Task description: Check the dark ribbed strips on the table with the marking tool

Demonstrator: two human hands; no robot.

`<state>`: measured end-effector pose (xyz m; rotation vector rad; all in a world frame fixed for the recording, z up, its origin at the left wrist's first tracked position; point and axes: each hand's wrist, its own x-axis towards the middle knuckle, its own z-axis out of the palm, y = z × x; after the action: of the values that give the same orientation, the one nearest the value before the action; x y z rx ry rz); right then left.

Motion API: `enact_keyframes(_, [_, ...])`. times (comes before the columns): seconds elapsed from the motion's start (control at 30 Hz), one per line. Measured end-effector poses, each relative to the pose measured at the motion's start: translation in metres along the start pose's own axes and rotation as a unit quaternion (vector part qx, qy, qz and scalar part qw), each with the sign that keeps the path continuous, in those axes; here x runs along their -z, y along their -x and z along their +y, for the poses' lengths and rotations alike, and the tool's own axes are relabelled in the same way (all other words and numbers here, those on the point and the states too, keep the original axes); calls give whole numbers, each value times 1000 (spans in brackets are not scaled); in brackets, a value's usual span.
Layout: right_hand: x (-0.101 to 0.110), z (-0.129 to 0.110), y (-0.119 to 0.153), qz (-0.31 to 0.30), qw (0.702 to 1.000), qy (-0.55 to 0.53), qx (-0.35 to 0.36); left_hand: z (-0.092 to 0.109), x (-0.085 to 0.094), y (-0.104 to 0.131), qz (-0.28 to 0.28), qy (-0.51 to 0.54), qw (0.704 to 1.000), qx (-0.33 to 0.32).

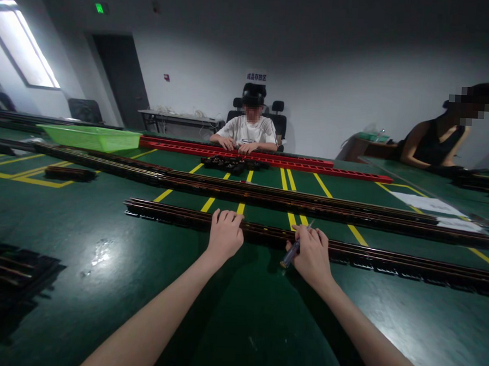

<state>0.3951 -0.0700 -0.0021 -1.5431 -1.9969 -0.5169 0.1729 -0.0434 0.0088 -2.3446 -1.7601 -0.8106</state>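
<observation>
A long dark strip with thin rails lies across the green table. My left hand rests on the strip near its left part, fingers bent over it and closed around its edge. Further right, my right hand is at the same strip, its fingers closed around a small tool with a clear bluish handle. The tool's thin tip points up and away, partly hidden by the fingers. Behind this strip runs a second, longer dark strip.
A green basket stands at the back left, beside red slotted rails. Dark pieces are heaped before them. A short dark piece and more strips lie left. One person sits opposite, another at right.
</observation>
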Motion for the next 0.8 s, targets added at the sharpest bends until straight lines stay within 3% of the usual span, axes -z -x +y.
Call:
enact_keyframes(0.23, [3, 3, 1, 7, 1000, -15, -13, -1, -2, 0, 5, 2, 1000, -2])
enact_keyframes(0.5, [2, 4, 1, 15, 999, -35, 35, -1, -1, 0, 0, 2, 1000, 0])
enact_keyframes(0.8, [-4, 4, 1, 14, 1000, -12, -13, 0, -1, 0, 6, -3, 1000, 1])
